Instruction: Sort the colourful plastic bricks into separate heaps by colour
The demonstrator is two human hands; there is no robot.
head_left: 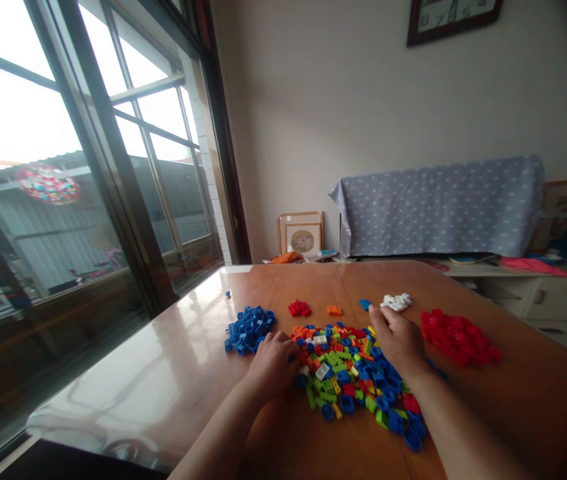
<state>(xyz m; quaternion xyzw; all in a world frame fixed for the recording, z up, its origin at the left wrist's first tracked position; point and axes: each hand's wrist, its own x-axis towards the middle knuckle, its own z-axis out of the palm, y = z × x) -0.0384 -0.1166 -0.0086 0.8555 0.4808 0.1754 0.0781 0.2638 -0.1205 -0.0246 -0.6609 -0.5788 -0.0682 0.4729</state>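
My left hand (276,362) is at the left edge of a mixed heap of toy building bricks (336,363), its fingers curled down and a small dark blue brick (292,358) between fingertips and thumb. Over the heap's right side is my right hand (402,341), closed with its thumb uppermost; its fingers hide whatever they may hold. A flat blue brick (364,305) shows just beyond that thumb; I cannot tell if they touch. Green, blue, orange, yellow, red and white pieces make up the heap.
Separate piles lie around the heap on the wooden table (193,393): blue bricks (249,329) left, red bricks (458,337) right, small red (299,308), orange (334,310) and white (396,302) groups behind. A small blue piece (228,294) lies far left. Windows flank the table's left.
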